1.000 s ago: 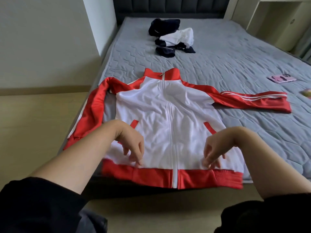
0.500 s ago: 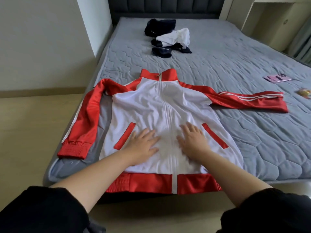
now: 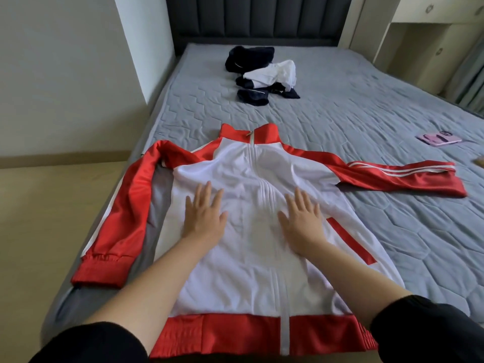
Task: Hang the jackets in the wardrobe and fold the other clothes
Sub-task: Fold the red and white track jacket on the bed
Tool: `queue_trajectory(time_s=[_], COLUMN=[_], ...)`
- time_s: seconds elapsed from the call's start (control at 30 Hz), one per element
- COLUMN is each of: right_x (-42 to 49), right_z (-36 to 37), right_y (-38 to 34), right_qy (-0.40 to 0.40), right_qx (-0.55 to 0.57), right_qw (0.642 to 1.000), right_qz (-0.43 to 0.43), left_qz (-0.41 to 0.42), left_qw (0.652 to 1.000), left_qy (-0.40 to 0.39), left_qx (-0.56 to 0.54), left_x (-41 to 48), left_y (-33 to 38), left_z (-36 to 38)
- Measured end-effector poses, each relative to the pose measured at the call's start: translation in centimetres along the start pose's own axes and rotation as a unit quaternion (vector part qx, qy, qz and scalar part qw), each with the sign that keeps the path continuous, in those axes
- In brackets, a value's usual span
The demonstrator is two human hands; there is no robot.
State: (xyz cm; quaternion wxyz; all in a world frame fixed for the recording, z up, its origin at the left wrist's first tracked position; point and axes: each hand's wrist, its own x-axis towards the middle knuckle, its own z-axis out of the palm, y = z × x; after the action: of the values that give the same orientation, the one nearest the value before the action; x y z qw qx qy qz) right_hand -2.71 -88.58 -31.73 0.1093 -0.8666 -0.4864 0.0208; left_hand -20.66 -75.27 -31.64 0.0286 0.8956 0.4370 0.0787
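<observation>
The jacket is laid front-up on the bed, hem at the near edge, collar toward the headboard; its long axis runs straight ahead between the hands; the left hand and right hand are pressed flat on the white chest either side of the zip, each grip spread, nothing pinched; the collar lies beyond both, about equally near.
</observation>
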Motion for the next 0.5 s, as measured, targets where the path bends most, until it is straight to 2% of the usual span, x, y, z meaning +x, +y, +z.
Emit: queue_trajectory(time_s=[0.07,0.13,0.27,0.43,0.5], right_x=[2.0,4.8,11.1,16.7,18.5], right_z=[0.1,-0.1,-1.4,-2.8,-3.3], right_y=[-0.8,-0.8,2.0,7.8,9.9], right_qy=[0.023,0.045,0.040,0.075,0.064], right_qx=[-0.008,-0.002,0.027,0.062,0.059], right_qw=[0.998,0.997,0.998,0.986,0.981], right_qz=[-0.053,-0.061,0.029,0.138,0.176], left_qz=[0.039,0.061,0.066,0.022,-0.007], left_qw=[0.999,0.997,0.997,0.992,0.987], left_qy=[0.009,0.015,-0.033,-0.108,-0.136], left_qx=[-0.024,-0.043,-0.033,-0.054,-0.082], left_x=[1.7,4.3,9.4,14.4,16.1], left_y=[1.5,2.9,5.9,9.6,10.6], left_z=[0.3,0.4,0.8,2.5,3.5])
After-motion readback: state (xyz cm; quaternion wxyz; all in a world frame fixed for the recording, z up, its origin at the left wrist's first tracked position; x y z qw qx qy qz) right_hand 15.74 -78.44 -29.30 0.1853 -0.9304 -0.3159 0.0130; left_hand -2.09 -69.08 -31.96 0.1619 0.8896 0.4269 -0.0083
